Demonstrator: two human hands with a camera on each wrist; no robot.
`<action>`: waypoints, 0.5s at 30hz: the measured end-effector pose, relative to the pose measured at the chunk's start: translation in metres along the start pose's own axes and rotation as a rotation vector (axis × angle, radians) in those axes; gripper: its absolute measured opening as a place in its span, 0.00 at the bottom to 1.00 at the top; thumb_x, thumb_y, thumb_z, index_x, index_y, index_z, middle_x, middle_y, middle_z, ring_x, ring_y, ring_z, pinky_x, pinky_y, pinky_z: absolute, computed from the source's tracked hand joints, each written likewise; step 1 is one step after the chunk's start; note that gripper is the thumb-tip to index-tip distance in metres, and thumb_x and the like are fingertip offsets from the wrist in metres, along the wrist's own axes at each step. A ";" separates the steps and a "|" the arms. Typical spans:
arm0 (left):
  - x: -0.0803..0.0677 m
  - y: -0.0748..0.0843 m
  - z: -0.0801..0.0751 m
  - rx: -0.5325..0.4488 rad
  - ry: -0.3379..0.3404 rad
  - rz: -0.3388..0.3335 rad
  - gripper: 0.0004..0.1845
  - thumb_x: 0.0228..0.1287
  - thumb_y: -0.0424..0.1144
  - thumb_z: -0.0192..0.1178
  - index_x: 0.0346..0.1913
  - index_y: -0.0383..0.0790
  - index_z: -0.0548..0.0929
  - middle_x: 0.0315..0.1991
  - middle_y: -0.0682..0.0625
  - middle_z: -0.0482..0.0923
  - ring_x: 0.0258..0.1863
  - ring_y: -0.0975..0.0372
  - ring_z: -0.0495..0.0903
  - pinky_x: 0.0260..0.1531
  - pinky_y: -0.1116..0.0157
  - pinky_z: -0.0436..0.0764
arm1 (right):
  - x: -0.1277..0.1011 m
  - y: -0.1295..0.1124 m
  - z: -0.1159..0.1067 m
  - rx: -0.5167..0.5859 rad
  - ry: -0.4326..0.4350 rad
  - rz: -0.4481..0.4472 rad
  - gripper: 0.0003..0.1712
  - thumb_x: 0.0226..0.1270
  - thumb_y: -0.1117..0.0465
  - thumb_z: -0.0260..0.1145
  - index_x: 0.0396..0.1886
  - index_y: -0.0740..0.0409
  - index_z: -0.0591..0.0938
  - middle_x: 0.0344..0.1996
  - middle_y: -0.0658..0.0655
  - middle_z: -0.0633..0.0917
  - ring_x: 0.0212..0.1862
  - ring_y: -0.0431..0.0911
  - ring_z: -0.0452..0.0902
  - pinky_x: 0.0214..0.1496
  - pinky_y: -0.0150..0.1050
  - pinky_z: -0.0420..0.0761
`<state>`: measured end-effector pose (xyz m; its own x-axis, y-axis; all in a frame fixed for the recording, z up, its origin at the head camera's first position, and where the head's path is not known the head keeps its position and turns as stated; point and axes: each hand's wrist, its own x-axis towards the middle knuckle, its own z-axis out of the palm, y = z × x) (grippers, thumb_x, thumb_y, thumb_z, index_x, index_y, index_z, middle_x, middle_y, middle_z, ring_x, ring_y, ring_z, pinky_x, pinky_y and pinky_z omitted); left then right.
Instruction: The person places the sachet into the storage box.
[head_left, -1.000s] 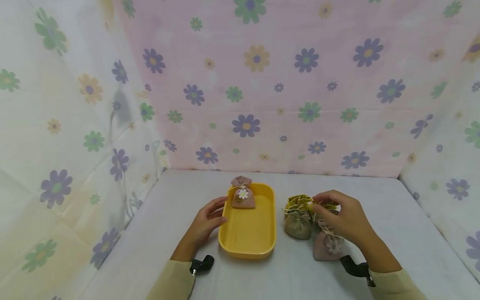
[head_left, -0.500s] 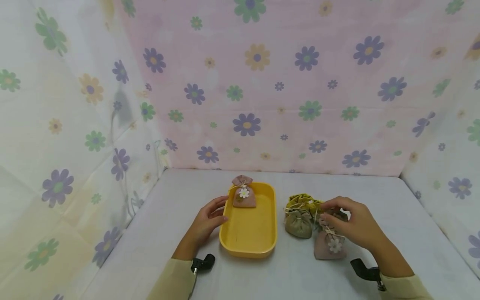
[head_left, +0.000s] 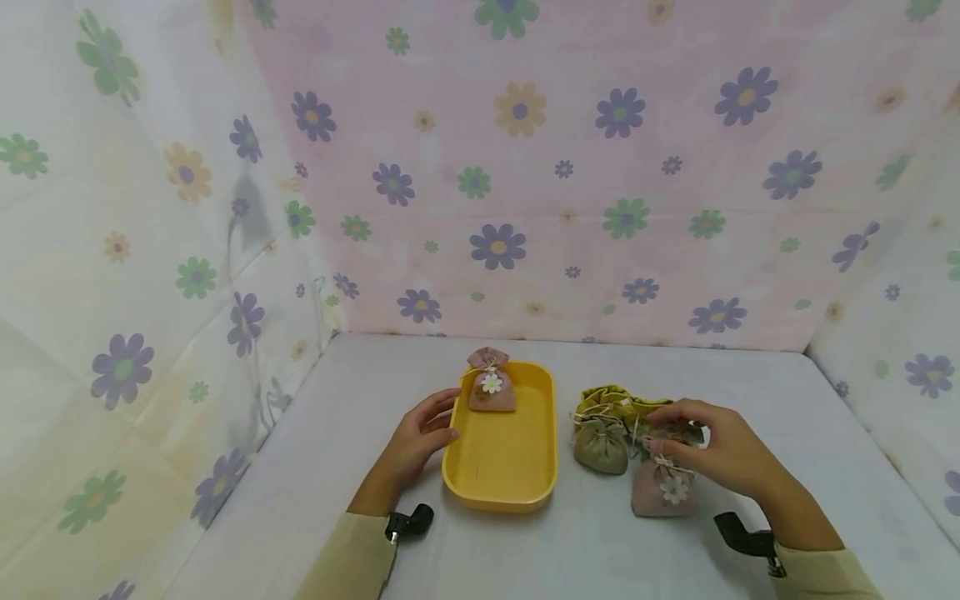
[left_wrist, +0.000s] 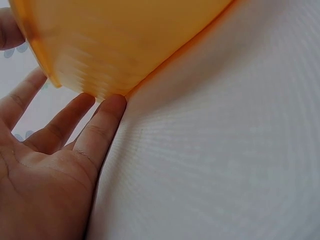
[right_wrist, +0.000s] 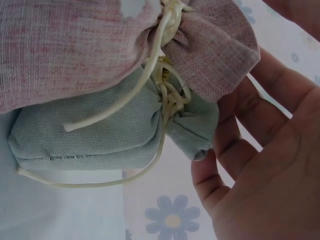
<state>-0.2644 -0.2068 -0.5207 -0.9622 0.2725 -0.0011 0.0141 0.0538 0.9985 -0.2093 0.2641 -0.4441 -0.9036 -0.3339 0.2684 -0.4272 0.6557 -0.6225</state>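
Note:
A yellow tray [head_left: 501, 467] lies on the table, with a pink drawstring pouch [head_left: 493, 398] bearing a white daisy propped in its far left corner. My left hand [head_left: 412, 437] rests on the tray's left side; in the left wrist view its fingertips touch the outer wall. Another pink pouch [head_left: 660, 492] with a daisy is beside my right hand [head_left: 716, 442]. The right wrist view shows those fingers reaching behind its gathered top, the thumb apart from the cloth. A grey-green pouch [right_wrist: 95, 130] sits right against this pink one, its cream cord hanging loose.
An olive pouch [head_left: 600, 450] and yellow pouch cloth [head_left: 611, 396] are bunched between the tray and the right hand. Flower-print fabric walls [head_left: 555, 200] rise behind and at both sides of the white table [head_left: 360, 375].
My right hand has shifted right and slightly toward me, uncovering more of the yellow cloth and the near pink pouch. My left hand keeps its place on the tray.

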 end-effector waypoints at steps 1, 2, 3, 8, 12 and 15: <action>0.000 0.000 0.000 -0.003 0.001 -0.001 0.34 0.66 0.31 0.66 0.74 0.51 0.72 0.74 0.47 0.69 0.71 0.49 0.74 0.63 0.61 0.81 | 0.000 0.000 0.000 0.003 -0.015 0.006 0.20 0.67 0.48 0.74 0.56 0.45 0.86 0.47 0.43 0.88 0.41 0.36 0.80 0.42 0.37 0.79; 0.001 0.001 0.000 -0.002 -0.001 0.003 0.34 0.66 0.31 0.66 0.74 0.51 0.72 0.75 0.47 0.69 0.71 0.48 0.74 0.63 0.61 0.81 | 0.000 0.001 0.000 0.011 -0.028 0.011 0.20 0.67 0.47 0.74 0.56 0.45 0.86 0.47 0.43 0.88 0.41 0.36 0.80 0.41 0.37 0.79; 0.001 0.001 0.000 -0.002 -0.001 0.004 0.34 0.66 0.31 0.66 0.74 0.52 0.72 0.74 0.47 0.69 0.71 0.48 0.74 0.63 0.61 0.81 | 0.000 0.002 -0.001 0.019 -0.039 0.013 0.20 0.67 0.47 0.74 0.56 0.46 0.86 0.46 0.43 0.87 0.40 0.37 0.79 0.40 0.37 0.79; 0.002 0.002 0.000 -0.006 0.000 0.005 0.34 0.66 0.31 0.66 0.74 0.53 0.73 0.73 0.48 0.71 0.70 0.49 0.75 0.63 0.61 0.82 | -0.001 0.003 -0.002 0.054 -0.058 -0.006 0.22 0.64 0.50 0.76 0.56 0.49 0.86 0.45 0.43 0.87 0.39 0.38 0.80 0.38 0.36 0.80; 0.000 0.003 0.001 -0.005 0.002 -0.010 0.34 0.66 0.31 0.66 0.74 0.52 0.72 0.74 0.47 0.70 0.70 0.49 0.75 0.63 0.61 0.82 | -0.002 0.005 -0.003 0.050 -0.049 -0.020 0.22 0.63 0.51 0.78 0.55 0.48 0.86 0.45 0.42 0.88 0.40 0.37 0.81 0.39 0.37 0.82; -0.002 0.003 0.001 -0.003 0.004 -0.012 0.35 0.66 0.31 0.66 0.75 0.50 0.71 0.75 0.46 0.69 0.71 0.48 0.75 0.63 0.61 0.81 | -0.002 0.006 -0.004 0.057 -0.045 -0.021 0.21 0.62 0.52 0.78 0.54 0.49 0.86 0.43 0.42 0.88 0.40 0.36 0.82 0.40 0.37 0.84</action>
<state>-0.2626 -0.2059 -0.5174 -0.9633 0.2682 -0.0126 0.0020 0.0540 0.9985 -0.2104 0.2716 -0.4457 -0.8915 -0.3785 0.2491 -0.4425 0.6087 -0.6586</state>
